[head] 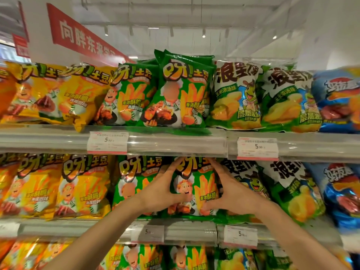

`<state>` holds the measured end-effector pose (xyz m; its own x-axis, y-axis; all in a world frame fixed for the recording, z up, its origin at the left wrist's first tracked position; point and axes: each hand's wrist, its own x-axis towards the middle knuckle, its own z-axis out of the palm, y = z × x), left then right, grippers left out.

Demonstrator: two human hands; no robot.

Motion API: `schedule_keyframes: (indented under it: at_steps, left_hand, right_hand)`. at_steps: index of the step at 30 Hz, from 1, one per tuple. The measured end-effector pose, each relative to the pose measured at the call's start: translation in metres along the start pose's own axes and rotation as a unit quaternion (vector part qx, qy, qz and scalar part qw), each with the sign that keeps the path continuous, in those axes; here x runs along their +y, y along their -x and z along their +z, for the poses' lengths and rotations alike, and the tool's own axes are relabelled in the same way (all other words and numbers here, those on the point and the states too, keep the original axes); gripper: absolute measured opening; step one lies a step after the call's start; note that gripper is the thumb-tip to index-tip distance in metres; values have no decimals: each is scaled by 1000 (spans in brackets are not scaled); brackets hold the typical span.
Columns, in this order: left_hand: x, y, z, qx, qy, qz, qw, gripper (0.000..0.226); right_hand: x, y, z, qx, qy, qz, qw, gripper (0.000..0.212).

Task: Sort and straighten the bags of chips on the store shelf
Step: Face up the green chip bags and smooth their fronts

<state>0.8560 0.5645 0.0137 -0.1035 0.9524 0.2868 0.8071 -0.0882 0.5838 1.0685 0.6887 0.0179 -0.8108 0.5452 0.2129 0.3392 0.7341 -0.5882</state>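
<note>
Framing the glossy green foil chip bag (194, 189), the left hand (162, 190) and right hand (232, 193) were curled round its edges; light, crushable, slippery contents were judged.

White ceiling (224, 14) with track spotlights (203, 34); red hanging banner (81, 36) at upper left; clear-fronted shelf rails (175, 143) carrying price tags (257, 148).

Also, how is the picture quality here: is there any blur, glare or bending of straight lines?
Head view: wide-angle bending curves the clear plastic shelf rail; edges blur, notably the blue chip bags; glare streaks the rail; the green chip bag between left hand and right hand stays fairly sharp.
</note>
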Motion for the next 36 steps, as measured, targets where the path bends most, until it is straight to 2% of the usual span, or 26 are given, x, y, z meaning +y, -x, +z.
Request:
schedule_keyframes:
  at_steps: [10,16,19,22,24,26,30,36]
  left_hand:
    - [1,0,2,-19,-35,-22,999,113]
    - [6,18,2,39,-43,2,998,110]
    - [4,32,-6,99,-131,10,986,84]
    - [-10,42,-18,202,-246,60,946,53]
    - [-26,44,-24,257,-295,69,918,45]
    - [-39,41,-26,285,-325,29,901,49]
    - [-55,31,-18,252,-345,-28,904,63]
    - [-68,25,-12,234,-374,-23,897,65]
  right_hand:
    - [4,-1,5,9,-16,2,1000,133]
    - [-7,10,7,24,15,-2,1000,122]
    - [-16,16,9,63,64,9,996,106]
    - [-28,13,22,137,173,21,975,88]
    - [-38,7,39,179,248,14,952,80]
    - [-49,-2,56,222,291,4,931,76]
    - [-63,-24,72,236,343,36,909,77]
    - [-60,-34,79,227,368,61,900,77]
